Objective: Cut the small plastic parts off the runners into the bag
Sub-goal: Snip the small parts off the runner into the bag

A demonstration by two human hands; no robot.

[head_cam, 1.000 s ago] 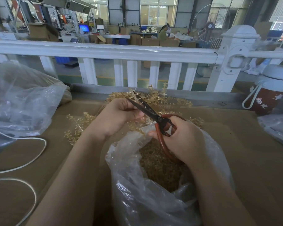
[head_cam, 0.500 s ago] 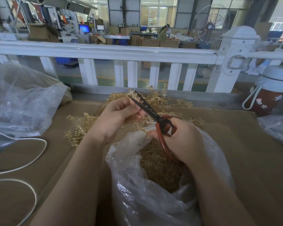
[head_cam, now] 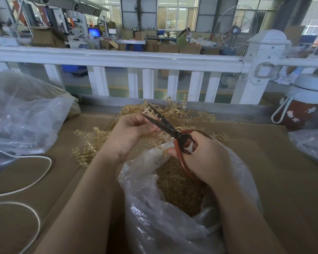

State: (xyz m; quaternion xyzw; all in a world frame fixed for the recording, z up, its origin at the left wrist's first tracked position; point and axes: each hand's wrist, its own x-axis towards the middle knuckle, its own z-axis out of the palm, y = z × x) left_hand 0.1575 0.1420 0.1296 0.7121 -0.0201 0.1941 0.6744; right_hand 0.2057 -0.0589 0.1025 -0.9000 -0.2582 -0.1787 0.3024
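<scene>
Now a runner (head_cam: pixel 148 113) is pinched by the left hand (head_cam: pixel 131 132). Scissors (head_cam: pixel 170 129), gripped by the right hand (head_cam: pixel 203 158), should be snipped close, above the bag (head_cam: pixel 154 208).

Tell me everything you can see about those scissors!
The scissors have two long, dark, pointed blades that look like metal, and big looping reddish-brown handles. The blades are parted, pointing up and away to the left. The right hand grips the handles above the clear bag. A pale plastic runner, pinched in the left hand, sits between the blades.
</scene>
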